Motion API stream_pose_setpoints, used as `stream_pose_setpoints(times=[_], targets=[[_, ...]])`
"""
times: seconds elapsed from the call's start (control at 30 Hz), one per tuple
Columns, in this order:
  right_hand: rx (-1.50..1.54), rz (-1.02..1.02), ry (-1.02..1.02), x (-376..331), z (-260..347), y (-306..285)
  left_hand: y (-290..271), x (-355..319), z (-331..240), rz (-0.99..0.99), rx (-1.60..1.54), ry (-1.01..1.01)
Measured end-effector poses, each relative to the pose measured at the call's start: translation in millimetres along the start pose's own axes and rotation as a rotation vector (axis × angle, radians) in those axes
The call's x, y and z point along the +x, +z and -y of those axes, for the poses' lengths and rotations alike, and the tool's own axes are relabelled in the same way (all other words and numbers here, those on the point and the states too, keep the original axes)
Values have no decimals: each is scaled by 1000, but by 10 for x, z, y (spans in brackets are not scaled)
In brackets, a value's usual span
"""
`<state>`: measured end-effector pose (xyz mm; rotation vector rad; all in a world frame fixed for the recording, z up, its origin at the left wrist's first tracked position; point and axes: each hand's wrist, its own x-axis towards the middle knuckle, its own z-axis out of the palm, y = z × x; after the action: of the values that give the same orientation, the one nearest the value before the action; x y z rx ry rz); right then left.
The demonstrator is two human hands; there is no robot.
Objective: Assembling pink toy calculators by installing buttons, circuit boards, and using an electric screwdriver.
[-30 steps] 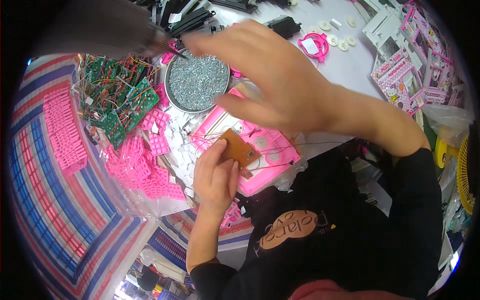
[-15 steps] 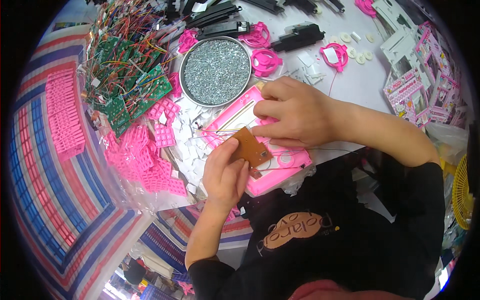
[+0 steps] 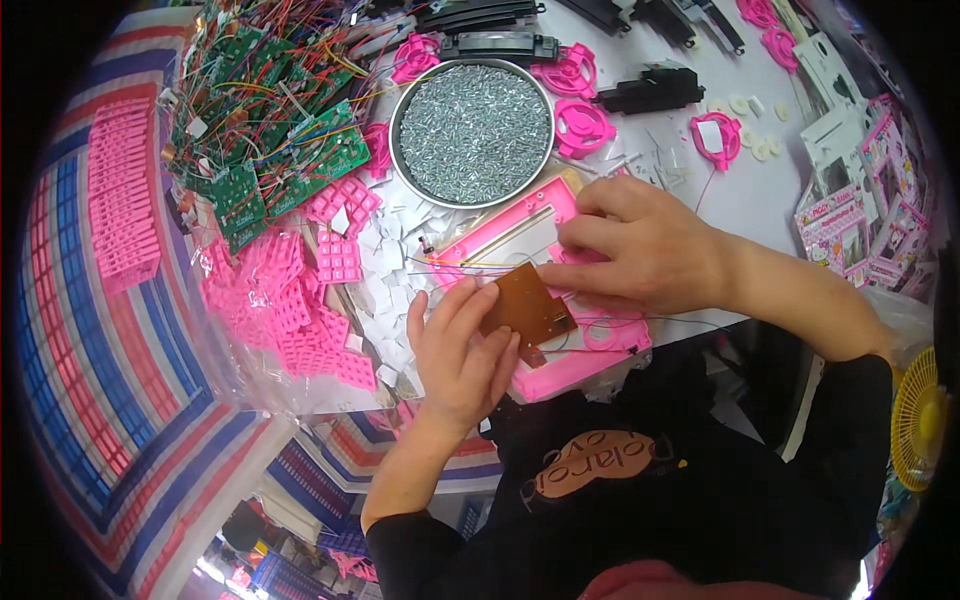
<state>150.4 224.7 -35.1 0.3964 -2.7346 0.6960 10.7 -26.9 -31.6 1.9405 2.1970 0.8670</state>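
Screw tray [image 3: 471, 132] behind casing [image 3: 520, 240], circuit boards [image 3: 270, 150] left.

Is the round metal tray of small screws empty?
No, the round metal tray is filled nearly to its rim with small silver screws.

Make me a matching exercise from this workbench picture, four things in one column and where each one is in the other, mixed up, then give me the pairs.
Things:
1. brown circuit board
2. round metal tray of screws
3. green circuit boards with wires
4. yellow fan

Places:
A. far right edge
B. upper left of the table
C. top centre, behind the pink casing
D. at the left hand fingertips, on the casing

Pairs: 1-D, 2-C, 3-B, 4-A
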Motion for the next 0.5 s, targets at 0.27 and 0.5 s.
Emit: stream_pose_setpoints(times=[0.27, 0.5], targets=[[-71, 76, 12, 55, 66, -57, -6, -35, 31, 17, -44, -32], [-161, 159, 25, 100, 127, -102, -4, -51, 52, 20, -79, -59]])
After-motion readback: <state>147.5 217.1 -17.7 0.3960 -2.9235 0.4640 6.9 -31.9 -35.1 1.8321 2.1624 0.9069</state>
